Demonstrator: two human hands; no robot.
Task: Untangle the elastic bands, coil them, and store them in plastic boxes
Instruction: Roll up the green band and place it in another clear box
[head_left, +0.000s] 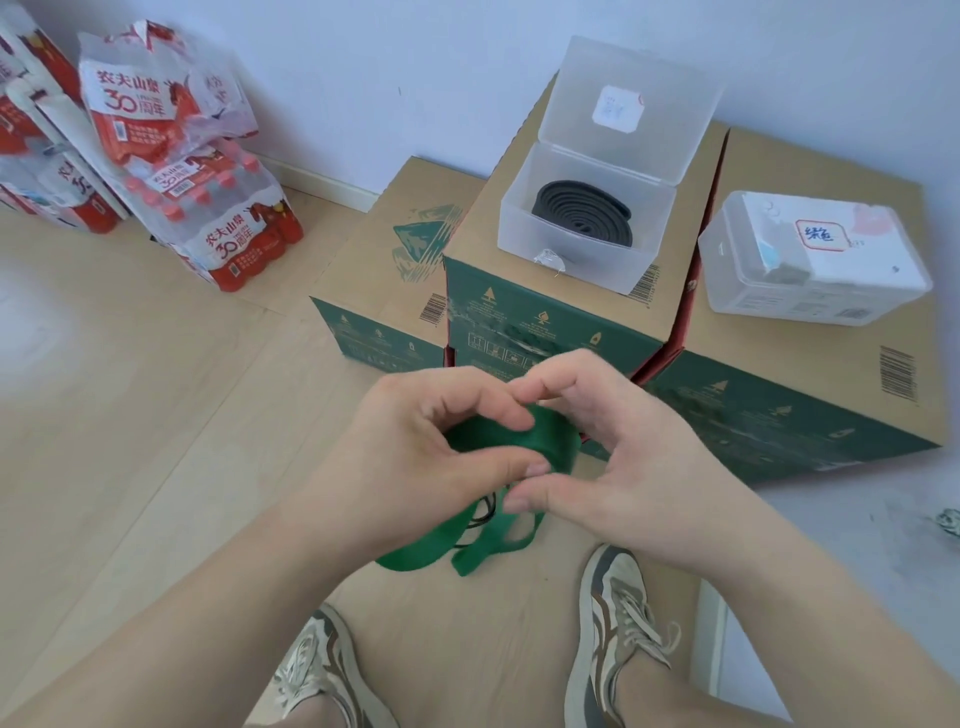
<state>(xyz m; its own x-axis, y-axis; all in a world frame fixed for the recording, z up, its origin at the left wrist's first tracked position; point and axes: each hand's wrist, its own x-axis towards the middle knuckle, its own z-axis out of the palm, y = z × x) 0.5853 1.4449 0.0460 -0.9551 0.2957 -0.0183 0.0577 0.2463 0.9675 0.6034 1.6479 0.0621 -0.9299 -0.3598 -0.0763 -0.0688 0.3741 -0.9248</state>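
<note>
**Between your hands: green band part-wound, boxes ahead and higher**

Low in front of you, above the floor, the green elastic band (506, 441) sits as a partly wound coil held between both hands. Your left hand (415, 447) curls its fingers and thumb round the coil's near side. Your right hand (613, 457) meets it from the other side, with thumb and forefinger bent in and pinching the band at the coil's edge. Neither hand is spread. Both wrists turn inward, so the fingertips nearly meet over the coil.

The unwound tail (470, 551) hangs from the coil toward the floor between your shoes, looping and folding. A thin dark strand shows among the loops, but you cannot tell from this view whether it is caught in the band.

What the coming move turns on is this: the open plastic box (571, 265) lies straight ahead of your hands and higher, on the middle carton (550, 322), well apart from the coil. Its lid stands up at the back. A coiled black band (582, 213) already lies flat inside, its long axis running left to right. Your right hand is slightly nearer to it. A closed plastic box (810, 296) stands further right on a lower carton.

Judging by the loose tail, the winding is not yet done, so take that length in before you lift toward a box.
</note>
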